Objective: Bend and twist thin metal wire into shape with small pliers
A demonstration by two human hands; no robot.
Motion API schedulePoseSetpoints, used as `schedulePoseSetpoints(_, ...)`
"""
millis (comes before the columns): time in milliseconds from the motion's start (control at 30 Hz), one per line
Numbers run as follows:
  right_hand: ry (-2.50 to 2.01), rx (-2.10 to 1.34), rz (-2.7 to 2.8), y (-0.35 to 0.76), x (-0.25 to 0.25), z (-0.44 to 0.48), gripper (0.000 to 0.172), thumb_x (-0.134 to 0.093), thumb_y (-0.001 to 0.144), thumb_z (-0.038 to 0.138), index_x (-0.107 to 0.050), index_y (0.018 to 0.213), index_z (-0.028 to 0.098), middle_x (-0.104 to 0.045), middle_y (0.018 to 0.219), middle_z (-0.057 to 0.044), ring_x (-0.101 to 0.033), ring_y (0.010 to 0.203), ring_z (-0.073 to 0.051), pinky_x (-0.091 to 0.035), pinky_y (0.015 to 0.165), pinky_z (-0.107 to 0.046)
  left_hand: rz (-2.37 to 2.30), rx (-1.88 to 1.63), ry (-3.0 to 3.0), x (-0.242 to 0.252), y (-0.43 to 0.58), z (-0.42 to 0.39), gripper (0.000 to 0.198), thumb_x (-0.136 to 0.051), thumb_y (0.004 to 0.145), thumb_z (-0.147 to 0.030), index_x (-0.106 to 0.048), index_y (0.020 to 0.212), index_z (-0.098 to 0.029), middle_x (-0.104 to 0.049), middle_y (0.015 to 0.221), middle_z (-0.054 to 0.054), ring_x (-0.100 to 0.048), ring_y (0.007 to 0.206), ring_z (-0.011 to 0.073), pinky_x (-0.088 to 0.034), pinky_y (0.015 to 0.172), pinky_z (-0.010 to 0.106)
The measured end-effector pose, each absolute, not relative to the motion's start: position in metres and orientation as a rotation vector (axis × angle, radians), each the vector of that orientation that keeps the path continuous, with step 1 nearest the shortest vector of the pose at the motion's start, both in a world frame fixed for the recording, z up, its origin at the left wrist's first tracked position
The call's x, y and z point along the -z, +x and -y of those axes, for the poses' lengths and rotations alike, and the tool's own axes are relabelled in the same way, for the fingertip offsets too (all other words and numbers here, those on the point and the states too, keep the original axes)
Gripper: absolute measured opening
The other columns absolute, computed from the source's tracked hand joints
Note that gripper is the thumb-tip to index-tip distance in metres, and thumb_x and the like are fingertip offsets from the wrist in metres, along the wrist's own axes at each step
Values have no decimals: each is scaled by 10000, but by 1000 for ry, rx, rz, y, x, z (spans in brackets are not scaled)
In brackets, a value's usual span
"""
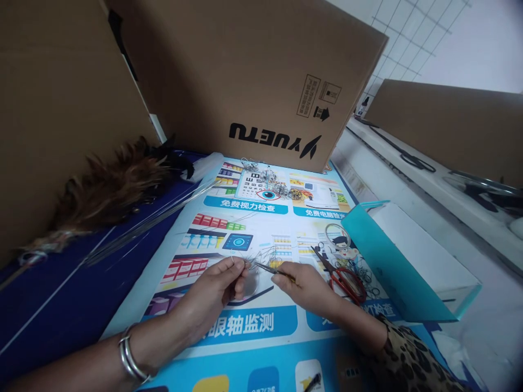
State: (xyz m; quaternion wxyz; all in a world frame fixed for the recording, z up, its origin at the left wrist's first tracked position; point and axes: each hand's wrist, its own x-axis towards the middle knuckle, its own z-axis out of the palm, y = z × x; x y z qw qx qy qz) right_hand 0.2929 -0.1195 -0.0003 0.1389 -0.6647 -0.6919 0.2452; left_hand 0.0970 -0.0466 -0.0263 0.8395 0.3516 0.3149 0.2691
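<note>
My left hand (218, 288) pinches a thin bent wire (241, 261) just above a printed poster (245, 228) that covers the table. My right hand (304, 286) is closed on slim pliers (267, 268), whose tips meet the wire at my left fingertips. Both hands hover near the poster's middle. Loose wire pieces (265, 253) lie just beyond them. A silver bangle (131, 356) is on my left wrist.
Red-handled scissors (341, 275) lie right of my right hand beside small wire rings (368, 277). A teal-edged tray (408, 267) stands further right. A pile of finished wire pieces (273, 188) lies before a large cardboard box (253, 81). A feather duster (110, 188) and long straight wires (155, 218) lie left.
</note>
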Motion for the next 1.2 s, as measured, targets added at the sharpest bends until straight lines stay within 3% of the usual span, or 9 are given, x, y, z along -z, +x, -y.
schedulePoseSetpoints(300,-1869,-831,1964,297,-2,117,362,-382,892,456,-524,712,176,-509,654,19,-443,617,-100,-267,531,-194,-659,-529,693,20,95,45,142,-593,810,-287,-583,783,-148,-549,694,4,-452,558,104,-377,574,251)
schedulePoseSetpoints(633,-1865,-764,2027,298,-10,114,345,-392,894,444,-535,725,179,-564,689,5,-489,650,-110,-270,548,-198,-633,-477,752,19,96,45,195,-516,866,-300,-572,768,-141,-544,658,6,-451,556,105,-376,570,248)
schedulePoseSetpoints(1200,-1930,-720,2038,299,-9,116,327,-402,891,440,-589,797,188,-619,759,-16,-520,684,-130,-270,559,-213,-616,-480,643,22,95,37,97,-590,815,-217,-614,878,-146,-550,743,15,-476,579,94,-389,554,229)
